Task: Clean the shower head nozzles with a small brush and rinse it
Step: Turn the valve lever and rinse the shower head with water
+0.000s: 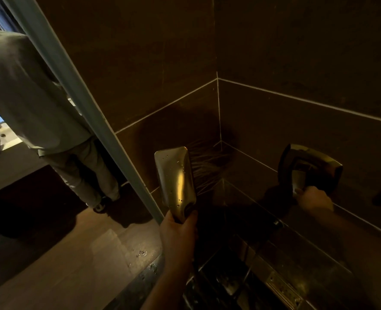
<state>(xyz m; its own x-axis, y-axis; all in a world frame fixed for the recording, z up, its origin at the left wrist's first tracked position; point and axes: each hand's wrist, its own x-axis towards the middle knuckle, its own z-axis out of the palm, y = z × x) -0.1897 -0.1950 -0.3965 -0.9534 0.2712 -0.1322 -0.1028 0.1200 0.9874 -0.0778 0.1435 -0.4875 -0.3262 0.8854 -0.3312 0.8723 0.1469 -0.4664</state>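
My left hand (177, 229) grips the handle of a flat, chrome shower head (175, 179), held upright with its wet back toward me. Thin jets of water (209, 164) spray from its hidden nozzle face toward the tiled corner. My right hand (314, 200) reaches to the right wall and holds the lower edge of a chrome tap lever (309, 168). No brush is in view.
Dark brown tiled walls (274, 121) meet in a corner ahead. A glass shower door edge (77, 104) runs diagonally on the left, and another person (35, 97) stands beyond it. A floor drain (283, 289) lies at the lower right. Water drops mark the wooden floor (84, 253).
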